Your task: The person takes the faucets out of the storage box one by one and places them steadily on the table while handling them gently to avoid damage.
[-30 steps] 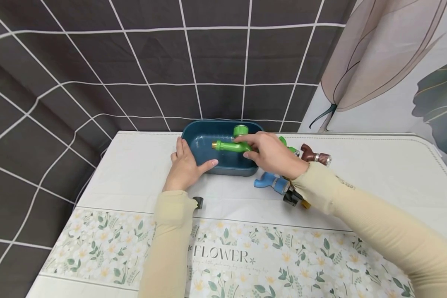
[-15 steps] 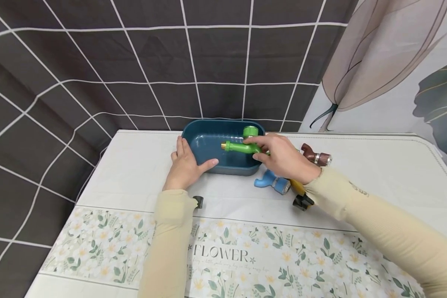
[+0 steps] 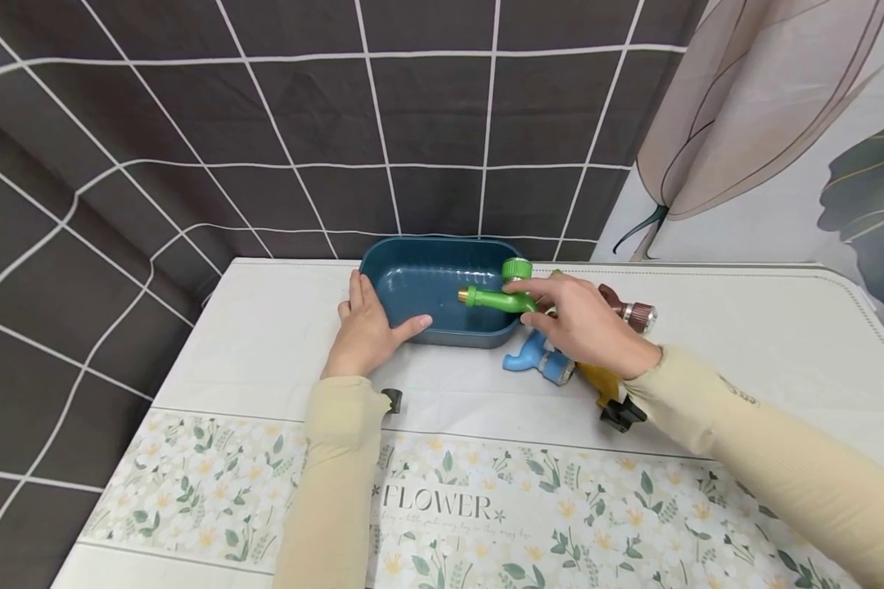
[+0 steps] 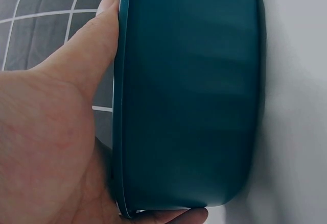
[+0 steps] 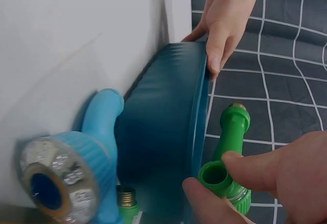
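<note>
My right hand (image 3: 593, 323) pinches a green garden tap (image 3: 497, 298) between thumb and fingers, above the right end of a dark teal plastic basin (image 3: 457, 337). The tap's brass-tipped end points left, and its ribbed green cap faces up. In the right wrist view an open round mouth of the green tap (image 5: 230, 137) shows between the fingertips. My left hand (image 3: 364, 327) holds the basin's front left corner, its thumb along the front rim and its fingers against the left side. The left wrist view shows the basin's outer wall (image 4: 189, 91) beside that hand.
A blue tap (image 3: 526, 356) lies just right of the basin. Partly hidden by the right arm are a yellow piece (image 3: 597, 378) and a brown tap (image 3: 639, 315). Another green piece with brass thread (image 5: 126, 197) lies near the blue tap. A dark checked cloth (image 3: 442, 123) hangs behind.
My right hand has moved right with the green tap, from over the basin's middle to its right end. The left hand and the basin have stayed in place.
</note>
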Demonstrator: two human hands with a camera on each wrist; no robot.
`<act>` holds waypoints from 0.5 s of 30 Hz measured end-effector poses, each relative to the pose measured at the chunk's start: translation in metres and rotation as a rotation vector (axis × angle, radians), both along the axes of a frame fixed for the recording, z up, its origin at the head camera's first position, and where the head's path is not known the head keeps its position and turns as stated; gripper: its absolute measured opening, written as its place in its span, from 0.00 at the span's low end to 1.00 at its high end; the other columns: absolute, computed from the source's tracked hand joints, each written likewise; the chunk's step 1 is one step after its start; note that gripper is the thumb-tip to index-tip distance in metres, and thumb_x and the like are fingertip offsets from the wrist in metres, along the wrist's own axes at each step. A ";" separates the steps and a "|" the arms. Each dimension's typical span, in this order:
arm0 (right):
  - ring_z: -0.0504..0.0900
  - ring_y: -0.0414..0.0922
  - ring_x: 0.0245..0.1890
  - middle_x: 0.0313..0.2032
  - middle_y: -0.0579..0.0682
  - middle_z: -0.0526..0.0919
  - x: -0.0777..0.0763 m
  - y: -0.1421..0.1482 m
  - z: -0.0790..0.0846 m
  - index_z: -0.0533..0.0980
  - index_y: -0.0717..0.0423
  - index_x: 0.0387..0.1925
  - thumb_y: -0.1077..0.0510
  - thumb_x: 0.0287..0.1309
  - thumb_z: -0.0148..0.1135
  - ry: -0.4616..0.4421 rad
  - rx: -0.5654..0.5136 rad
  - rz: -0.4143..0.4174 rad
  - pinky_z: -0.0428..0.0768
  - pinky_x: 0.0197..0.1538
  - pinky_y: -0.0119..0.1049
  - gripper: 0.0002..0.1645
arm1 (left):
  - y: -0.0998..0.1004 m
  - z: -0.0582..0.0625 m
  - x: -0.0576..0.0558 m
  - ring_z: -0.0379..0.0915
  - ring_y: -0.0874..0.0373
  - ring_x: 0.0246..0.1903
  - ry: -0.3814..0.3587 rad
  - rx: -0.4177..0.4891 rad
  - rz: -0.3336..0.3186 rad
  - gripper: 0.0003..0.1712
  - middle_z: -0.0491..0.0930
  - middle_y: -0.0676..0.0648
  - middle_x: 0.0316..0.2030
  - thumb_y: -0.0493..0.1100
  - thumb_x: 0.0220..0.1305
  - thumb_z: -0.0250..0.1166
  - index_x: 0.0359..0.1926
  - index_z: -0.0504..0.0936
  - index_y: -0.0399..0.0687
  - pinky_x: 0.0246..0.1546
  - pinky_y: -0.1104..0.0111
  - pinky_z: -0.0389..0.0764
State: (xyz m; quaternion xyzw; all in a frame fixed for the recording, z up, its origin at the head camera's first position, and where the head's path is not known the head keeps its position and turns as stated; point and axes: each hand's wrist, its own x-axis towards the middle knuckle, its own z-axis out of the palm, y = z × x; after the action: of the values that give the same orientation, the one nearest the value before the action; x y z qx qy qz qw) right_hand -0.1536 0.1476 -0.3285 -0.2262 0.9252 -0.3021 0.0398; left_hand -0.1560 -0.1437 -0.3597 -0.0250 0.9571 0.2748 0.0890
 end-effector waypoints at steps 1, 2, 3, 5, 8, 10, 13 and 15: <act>0.80 0.49 0.40 0.48 0.55 0.81 0.001 0.002 -0.001 0.77 0.50 0.65 0.64 0.65 0.64 -0.003 -0.001 -0.007 0.77 0.36 0.41 0.27 | 0.000 0.000 0.000 0.42 0.33 0.72 0.000 0.001 0.000 0.72 0.23 0.37 0.78 0.71 0.60 0.65 0.77 0.30 0.30 0.64 0.48 0.67; 0.80 0.48 0.39 0.47 0.54 0.82 0.002 0.003 -0.002 0.77 0.50 0.65 0.64 0.65 0.65 -0.002 -0.003 -0.012 0.77 0.34 0.41 0.27 | 0.000 0.000 0.000 0.42 0.33 0.72 0.000 0.000 -0.001 0.72 0.23 0.37 0.78 0.71 0.60 0.65 0.77 0.30 0.30 0.64 0.48 0.66; 0.79 0.48 0.37 0.46 0.54 0.82 0.002 0.005 -0.003 0.77 0.50 0.64 0.64 0.65 0.65 0.002 -0.005 -0.014 0.77 0.34 0.41 0.27 | 0.000 0.000 0.000 0.42 0.33 0.72 0.000 0.000 -0.002 0.72 0.23 0.37 0.78 0.71 0.60 0.65 0.77 0.30 0.30 0.65 0.48 0.66; 0.78 0.47 0.35 0.46 0.53 0.82 0.003 0.008 -0.005 0.78 0.51 0.64 0.64 0.64 0.65 0.014 -0.008 -0.016 0.76 0.33 0.40 0.26 | 0.000 0.000 0.000 0.42 0.33 0.72 0.001 0.002 0.001 0.72 0.23 0.38 0.78 0.71 0.60 0.65 0.77 0.30 0.30 0.64 0.48 0.66; 0.78 0.47 0.34 0.45 0.53 0.84 0.004 0.011 -0.008 0.78 0.52 0.63 0.65 0.63 0.66 0.033 -0.009 -0.009 0.75 0.32 0.40 0.26 | 0.000 0.000 0.000 0.42 0.33 0.72 -0.001 0.001 0.005 0.72 0.22 0.38 0.78 0.71 0.60 0.65 0.77 0.30 0.31 0.64 0.48 0.67; 0.79 0.47 0.34 0.46 0.53 0.84 0.004 0.014 -0.010 0.78 0.53 0.63 0.65 0.63 0.66 0.043 -0.009 -0.006 0.74 0.32 0.41 0.26 | 0.000 0.000 0.000 0.42 0.33 0.72 -0.002 0.002 0.007 0.72 0.23 0.38 0.78 0.71 0.60 0.65 0.77 0.30 0.31 0.64 0.49 0.67; 0.81 0.48 0.36 0.46 0.54 0.85 0.006 0.017 -0.011 0.78 0.53 0.63 0.65 0.63 0.65 0.055 -0.008 -0.005 0.73 0.37 0.43 0.26 | 0.000 0.000 0.000 0.42 0.33 0.72 0.000 0.002 0.005 0.73 0.23 0.38 0.78 0.71 0.60 0.66 0.77 0.30 0.31 0.64 0.48 0.67; 0.83 0.48 0.39 0.47 0.54 0.85 0.007 0.019 -0.011 0.78 0.54 0.63 0.66 0.63 0.65 0.060 -0.012 -0.002 0.72 0.41 0.45 0.26 | 0.000 0.000 0.000 0.42 0.33 0.72 0.003 0.001 0.005 0.73 0.23 0.38 0.78 0.71 0.60 0.66 0.77 0.30 0.30 0.64 0.48 0.67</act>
State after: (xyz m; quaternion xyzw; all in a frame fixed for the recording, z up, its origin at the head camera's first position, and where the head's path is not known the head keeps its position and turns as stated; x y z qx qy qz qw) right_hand -0.1461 0.1671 -0.3394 -0.2344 0.9243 -0.3009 0.0102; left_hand -0.1558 -0.1435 -0.3598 -0.0268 0.9570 0.2753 0.0871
